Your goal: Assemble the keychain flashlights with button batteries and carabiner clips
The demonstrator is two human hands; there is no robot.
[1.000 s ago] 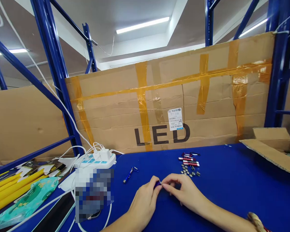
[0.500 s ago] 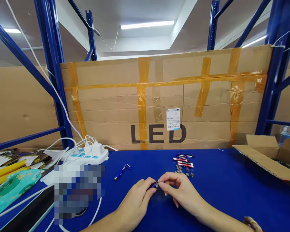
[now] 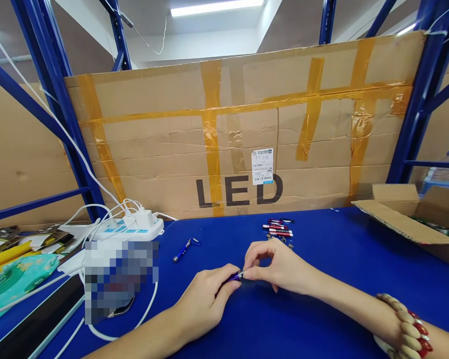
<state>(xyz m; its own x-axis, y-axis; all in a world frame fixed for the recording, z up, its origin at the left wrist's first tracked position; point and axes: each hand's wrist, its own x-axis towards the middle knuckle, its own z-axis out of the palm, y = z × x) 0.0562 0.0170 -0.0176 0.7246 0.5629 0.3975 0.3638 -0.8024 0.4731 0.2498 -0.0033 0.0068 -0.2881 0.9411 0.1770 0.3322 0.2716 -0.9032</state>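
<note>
My left hand (image 3: 207, 296) is closed around a small blue keychain flashlight (image 3: 235, 276), its silver end pointing right. Most of the tube is hidden by the fingers. At that silver end, the thumb and forefinger of my right hand (image 3: 273, 267) are pinched together; whatever lies between them is hidden. Another blue keychain flashlight (image 3: 183, 251) with a clip lies on the blue table, beyond my left hand. Behind my right hand are several red metal tubes (image 3: 280, 233) and small silver button cells (image 3: 290, 246), partly covered by the hand.
A white power strip (image 3: 155, 228) with plugs and cables stands at the left, beside a blurred-out object (image 3: 121, 279). Yellow items and a teal packet (image 3: 22, 274) lie farther left. An open cardboard box (image 3: 396, 214) is at the right. A large cardboard sheet (image 3: 164, 159) closes off the back.
The view has tilted down and shifted, so more of my right forearm and its bead bracelet shows. Both hands remain together at the flashlight; my right hand now covers more of the button cells.
</note>
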